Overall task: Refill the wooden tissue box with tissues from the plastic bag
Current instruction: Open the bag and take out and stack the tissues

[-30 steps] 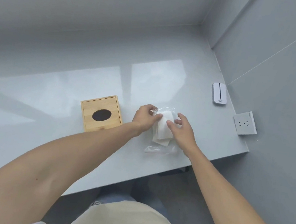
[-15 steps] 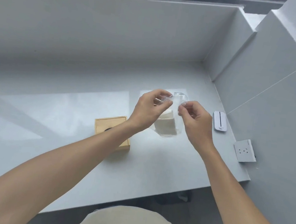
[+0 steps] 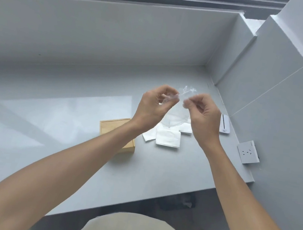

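My left hand (image 3: 153,105) and my right hand (image 3: 201,114) pinch the top of a clear plastic bag (image 3: 178,110), held up above the grey counter (image 3: 159,170). The bag hangs between them and looks empty. White folded tissues (image 3: 167,139) lie spread on the counter right below the bag. The wooden tissue box (image 3: 114,129) stands left of the tissues. My left forearm covers much of its top, so its oval hole is hidden.
A white remote-like device (image 3: 225,123) lies near the right wall. A white wall socket (image 3: 248,151) sits on that wall by the counter's right end. A grey back wall and a window frame rise behind the counter.
Both hands lifted the bag off the counter. The tissues that were inside it half a second ago now lie on the counter beneath it. The view tilted upward.
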